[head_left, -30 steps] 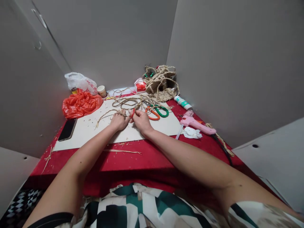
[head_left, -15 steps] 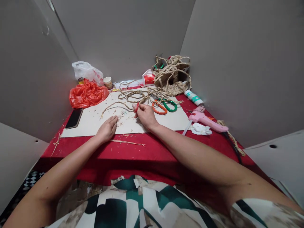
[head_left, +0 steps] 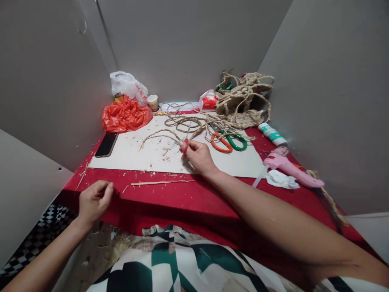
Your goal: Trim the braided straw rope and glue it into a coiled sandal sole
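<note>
My right hand [head_left: 200,156] is closed on a pair of small red-handled scissors [head_left: 185,146]. Their thin blades point away from me over the white board [head_left: 121,160]. A braided straw cord [head_left: 159,132] curves just beyond the hand and runs into a loose coil [head_left: 182,121]. Larger scissors [head_left: 221,142] with one orange and one green handle lie to the right of it. My left hand [head_left: 94,200] hangs at the table's front left edge, fingers curled in and thumb against them. What is inside it, if anything, is hidden.
Straw scraps [head_left: 165,152] litter the board, and a straw strip [head_left: 162,183] lies on the red cloth [head_left: 182,198]. Left stand a phone [head_left: 106,145], orange bag [head_left: 126,115] and paper cup [head_left: 152,103]. Right are a woven straw piece [head_left: 246,99] and pink glue gun [head_left: 291,168].
My left hand has left the board, moved toward me and left past the table's front edge, and curled up. My right hand keeps the scissors. The view has turned slightly left.
</note>
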The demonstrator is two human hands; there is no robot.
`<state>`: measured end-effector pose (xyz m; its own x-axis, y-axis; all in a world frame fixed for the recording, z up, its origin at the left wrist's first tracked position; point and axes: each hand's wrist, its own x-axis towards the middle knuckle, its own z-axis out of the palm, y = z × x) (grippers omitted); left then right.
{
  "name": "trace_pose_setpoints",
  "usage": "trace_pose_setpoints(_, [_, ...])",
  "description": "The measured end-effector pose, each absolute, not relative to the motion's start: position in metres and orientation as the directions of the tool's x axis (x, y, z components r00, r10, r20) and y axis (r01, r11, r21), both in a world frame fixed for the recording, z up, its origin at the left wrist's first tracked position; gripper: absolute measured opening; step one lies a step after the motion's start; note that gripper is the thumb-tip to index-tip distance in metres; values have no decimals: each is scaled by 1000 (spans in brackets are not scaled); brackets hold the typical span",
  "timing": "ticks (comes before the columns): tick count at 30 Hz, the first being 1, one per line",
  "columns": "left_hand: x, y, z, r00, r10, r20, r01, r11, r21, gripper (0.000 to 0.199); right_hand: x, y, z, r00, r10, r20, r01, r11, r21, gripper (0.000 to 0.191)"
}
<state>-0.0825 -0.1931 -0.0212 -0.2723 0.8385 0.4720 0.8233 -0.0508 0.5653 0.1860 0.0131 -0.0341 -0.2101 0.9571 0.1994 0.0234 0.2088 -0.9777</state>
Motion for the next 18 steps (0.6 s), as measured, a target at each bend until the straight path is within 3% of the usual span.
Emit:
trace_pose_setpoints(2, [-63,-179,-20,-153,847,509,858,-142,494,7,186,12,-33,-209,956,205,30,216,-976,55])
trace_pose_setpoints(6, [-9,-135,-21,210,881,424,833,-388,394,32,188,16,-32,-174,960,219,37,229,-973,53])
trace_pose_setpoints(8, [16,-110,-23,477,817,325,796,-558,234,45,190,18,-30,-151,961,232,33,239,-970,52])
trace_pose_setpoints(10, [37,-86,-26,646,728,228,715,-682,151,50,193,21,-27,-130,960,246,19,251,-968,51])
trace_pose_setpoints(14, [61,-52,-33,806,574,141,554,-817,157,49,197,24,-18,-81,961,266,-32,264,-964,46])
trace_pose_setpoints(18, [64,-45,-34,785,613,96,564,-769,300,47,198,21,-6,-66,967,245,-87,239,-967,42])
